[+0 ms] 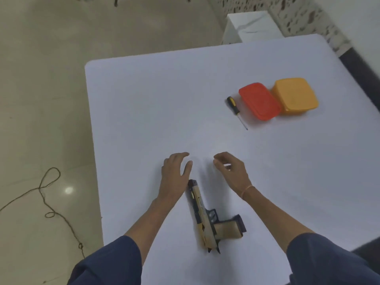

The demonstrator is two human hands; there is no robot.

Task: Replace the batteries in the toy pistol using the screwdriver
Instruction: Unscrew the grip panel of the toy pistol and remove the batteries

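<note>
Sleeves (115,262), dark blue, pushed up both forearms at the bottom edge. Pistol (205,219) between the forearms, flat on its side on the white table (144,110), near the person's edge. Long axis runs near to far, far end leaning a little left. Dark muzzle points away from the person; grip sticks out to the right, dark base outermost. Muzzle end lies just beside the heel of the left hand (174,173); cannot tell whether they touch. Left hand palm down beyond the muzzle, fingers nearly straight and slightly bent, thumb spread wide, holding nothing. Right hand (232,171) beside it, a gap between the two, fingers loosely curled with thumb drawn toward them, nothing held; thin band on the wrist. Cannot tell whether either hand rests on the table or hangs over it. Screwdriver (234,106) well apart from the hands, far right part of the table, black-and-yellow handle at the far end, shaft pointing back toward the person and slightly right. Red box (260,100) just right of it, lid on; orange box (295,95) against the red one's right side. Cord (47,192) looped on the floor at left.
</note>
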